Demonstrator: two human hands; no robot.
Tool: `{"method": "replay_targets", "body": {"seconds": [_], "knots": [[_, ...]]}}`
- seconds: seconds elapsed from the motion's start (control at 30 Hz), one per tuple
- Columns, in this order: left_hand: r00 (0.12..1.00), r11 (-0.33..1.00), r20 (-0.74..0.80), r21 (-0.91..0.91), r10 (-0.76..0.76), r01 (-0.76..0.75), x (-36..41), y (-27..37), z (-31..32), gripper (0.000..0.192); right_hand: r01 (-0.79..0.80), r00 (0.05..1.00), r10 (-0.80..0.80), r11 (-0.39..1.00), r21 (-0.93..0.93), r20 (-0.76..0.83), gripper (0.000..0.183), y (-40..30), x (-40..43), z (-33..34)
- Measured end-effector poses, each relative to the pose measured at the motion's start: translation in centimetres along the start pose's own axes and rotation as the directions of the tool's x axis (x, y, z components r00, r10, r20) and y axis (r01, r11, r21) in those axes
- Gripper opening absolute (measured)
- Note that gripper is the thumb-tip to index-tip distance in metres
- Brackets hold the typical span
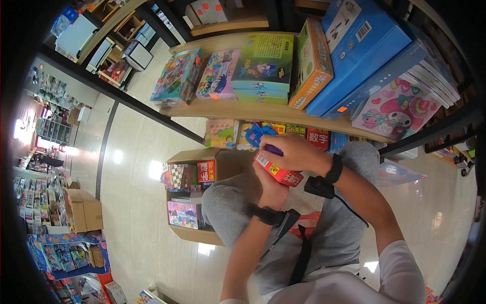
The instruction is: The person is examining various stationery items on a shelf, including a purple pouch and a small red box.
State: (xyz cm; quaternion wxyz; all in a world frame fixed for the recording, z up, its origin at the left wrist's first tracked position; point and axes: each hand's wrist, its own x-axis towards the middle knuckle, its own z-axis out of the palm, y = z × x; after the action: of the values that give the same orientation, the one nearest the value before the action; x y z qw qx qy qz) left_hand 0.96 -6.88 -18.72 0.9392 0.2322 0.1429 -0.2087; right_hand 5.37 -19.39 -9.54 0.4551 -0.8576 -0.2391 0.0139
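In front of my knees, my left hand (271,187) holds a small red card box (276,169) from beneath, its printed side tilted up. Over the top of that box bends my right hand (294,150), its fingers closed around a purple item (274,149) pressed at the box's upper end. What the purple item is, I cannot tell. Just beyond my fingers is a blue cut-out shape (260,133), in front of the lower shelf's row. That row includes a red card box (318,138) and a green one (296,130).
An open cardboard carton (195,237) with boxed games stands on the floor left of my knee. Above, a wooden shelf (243,111) carries game boxes and large blue boxes (364,49). A black shelf post (152,114) slants down at left. Another carton (84,211) stands farther left.
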Motion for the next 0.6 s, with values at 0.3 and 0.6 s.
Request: {"method": "replay_targets", "body": {"seconds": [0.3, 0.6], "knots": [[0.998, 1.000, -0.059, -0.007, -0.002, 0.001, 0.34, -0.06, -0.31, 0.064, 0.004, 1.000, -0.004, 1.000, -0.031, 0.006, 0.017, 0.20, 0.08, 0.30], [0.997, 1.000, -0.071, -0.004, 0.001, -0.002, 0.41, -0.22, -0.18, 0.063, -0.009, 1.000, 0.010, 0.999, -0.034, 0.021, 0.018, -0.03, 0.07, 0.00]]}}
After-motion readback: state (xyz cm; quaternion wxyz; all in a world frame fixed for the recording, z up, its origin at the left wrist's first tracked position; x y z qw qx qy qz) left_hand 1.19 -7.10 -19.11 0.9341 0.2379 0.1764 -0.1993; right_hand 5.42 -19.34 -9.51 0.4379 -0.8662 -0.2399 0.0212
